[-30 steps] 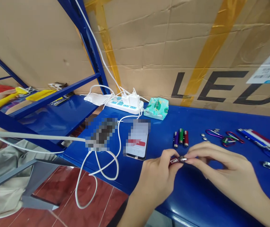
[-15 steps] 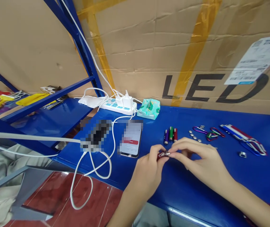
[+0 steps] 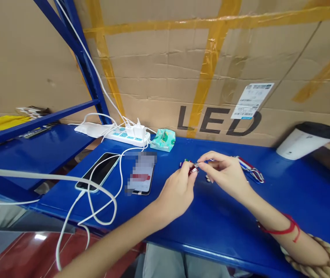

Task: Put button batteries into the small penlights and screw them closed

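My left hand [image 3: 176,193] is closed around a small red metal tube [image 3: 194,170], which looks like a mini flashlight body. Pinched between thumb and forefinger of my right hand [image 3: 225,170] is a tiny silver piece [image 3: 196,165] at the tube's end; whether the two are joined I cannot tell. Just behind my fingers, the tops of more coloured tubes [image 3: 186,160] show, mostly hidden. Small round silver button cells [image 3: 209,178] peek out below my right hand. Beyond that hand lie coloured carabiners [image 3: 251,170], partly covered by it.
Two phones lie to the left, a dark one [image 3: 99,170] and a lit one [image 3: 143,175], among loose white cables [image 3: 107,193]. Behind them are a white power strip [image 3: 127,135] and a green tissue pack [image 3: 163,139]. A lidded cup [image 3: 300,143] stands far right against cardboard [image 3: 153,77].
My view has swung to the right, bringing the cup into sight. Both hands still meet at the red tube and now cover most of the other tubes and cells.
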A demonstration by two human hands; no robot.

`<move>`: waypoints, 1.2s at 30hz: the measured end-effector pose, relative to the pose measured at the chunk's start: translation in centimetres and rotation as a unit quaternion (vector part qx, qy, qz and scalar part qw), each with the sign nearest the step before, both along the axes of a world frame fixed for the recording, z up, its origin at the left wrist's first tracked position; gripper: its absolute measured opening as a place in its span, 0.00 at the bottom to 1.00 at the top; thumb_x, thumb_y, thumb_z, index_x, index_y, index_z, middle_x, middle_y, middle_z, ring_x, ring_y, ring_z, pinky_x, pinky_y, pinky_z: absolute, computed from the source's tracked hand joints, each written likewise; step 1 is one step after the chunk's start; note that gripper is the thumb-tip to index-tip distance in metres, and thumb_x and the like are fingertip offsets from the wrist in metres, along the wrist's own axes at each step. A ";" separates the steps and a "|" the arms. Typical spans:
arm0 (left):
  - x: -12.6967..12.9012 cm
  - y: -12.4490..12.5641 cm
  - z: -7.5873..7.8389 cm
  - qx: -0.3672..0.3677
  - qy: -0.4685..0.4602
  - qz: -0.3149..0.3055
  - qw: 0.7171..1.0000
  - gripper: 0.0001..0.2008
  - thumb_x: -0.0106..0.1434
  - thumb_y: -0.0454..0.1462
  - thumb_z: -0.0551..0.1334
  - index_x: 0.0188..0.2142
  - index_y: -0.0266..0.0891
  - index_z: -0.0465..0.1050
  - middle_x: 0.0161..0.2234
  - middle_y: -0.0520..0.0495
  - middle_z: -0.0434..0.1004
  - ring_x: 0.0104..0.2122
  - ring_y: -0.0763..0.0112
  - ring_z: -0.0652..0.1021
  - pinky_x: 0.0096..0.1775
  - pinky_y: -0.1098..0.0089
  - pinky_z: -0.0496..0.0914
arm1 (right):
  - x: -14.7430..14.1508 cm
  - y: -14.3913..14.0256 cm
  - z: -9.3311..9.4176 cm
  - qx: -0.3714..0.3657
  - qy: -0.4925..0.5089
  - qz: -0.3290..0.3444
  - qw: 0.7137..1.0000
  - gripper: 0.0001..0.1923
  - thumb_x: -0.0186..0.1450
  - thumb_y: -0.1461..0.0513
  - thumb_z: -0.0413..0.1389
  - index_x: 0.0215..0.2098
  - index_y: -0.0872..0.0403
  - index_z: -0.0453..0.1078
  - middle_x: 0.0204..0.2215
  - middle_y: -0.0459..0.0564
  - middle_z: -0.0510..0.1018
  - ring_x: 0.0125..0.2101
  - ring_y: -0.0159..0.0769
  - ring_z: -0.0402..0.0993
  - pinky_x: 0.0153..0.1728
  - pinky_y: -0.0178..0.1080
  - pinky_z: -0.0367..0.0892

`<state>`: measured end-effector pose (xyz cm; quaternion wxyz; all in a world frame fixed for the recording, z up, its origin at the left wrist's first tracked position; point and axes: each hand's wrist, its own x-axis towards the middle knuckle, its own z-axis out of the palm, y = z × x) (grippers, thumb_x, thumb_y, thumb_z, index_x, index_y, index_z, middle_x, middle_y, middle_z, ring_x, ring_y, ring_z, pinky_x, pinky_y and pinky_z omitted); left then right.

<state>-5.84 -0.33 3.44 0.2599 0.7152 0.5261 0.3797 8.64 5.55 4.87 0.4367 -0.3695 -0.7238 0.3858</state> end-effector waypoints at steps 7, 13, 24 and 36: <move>2.1 3.6 -1.0 0.012 0.007 -0.024 1.000 0.06 0.68 0.36 0.45 0.37 0.41 0.58 0.26 0.52 0.65 0.27 0.67 0.70 0.30 0.70 0.61 | 2.5 2.2 -0.6 -0.020 -0.042 -0.040 0.998 0.14 0.55 0.53 0.58 0.30 0.56 0.68 0.09 0.38 0.62 0.10 0.25 0.57 0.11 0.29 0.54; 1.6 4.7 -2.7 0.017 0.015 -0.044 0.999 0.07 0.68 0.37 0.46 0.40 0.41 0.59 0.27 0.52 0.67 0.28 0.68 0.70 0.31 0.70 0.62 | 3.2 2.7 -1.5 -0.036 -0.064 -0.044 0.996 0.14 0.53 0.53 0.60 0.27 0.56 0.70 0.09 0.39 0.64 0.11 0.26 0.59 0.14 0.30 0.55; 1.3 5.3 -3.9 -0.012 0.011 -0.044 0.999 0.08 0.67 0.37 0.50 0.43 0.41 0.63 0.31 0.51 0.71 0.31 0.69 0.73 0.36 0.70 0.65 | 3.7 2.8 -2.5 -0.035 -0.094 -0.036 0.994 0.12 0.56 0.55 0.59 0.28 0.57 0.72 0.10 0.41 0.66 0.11 0.25 0.60 0.15 0.30 0.55; 0.9 5.1 -3.9 0.033 0.000 -0.088 0.996 0.10 0.65 0.34 0.51 0.43 0.39 0.67 0.34 0.50 0.75 0.31 0.71 0.75 0.33 0.74 0.67 | 3.8 3.1 -2.2 -0.122 -0.104 0.007 0.987 0.12 0.52 0.56 0.61 0.25 0.57 0.72 0.12 0.43 0.69 0.12 0.24 0.59 0.15 0.30 0.55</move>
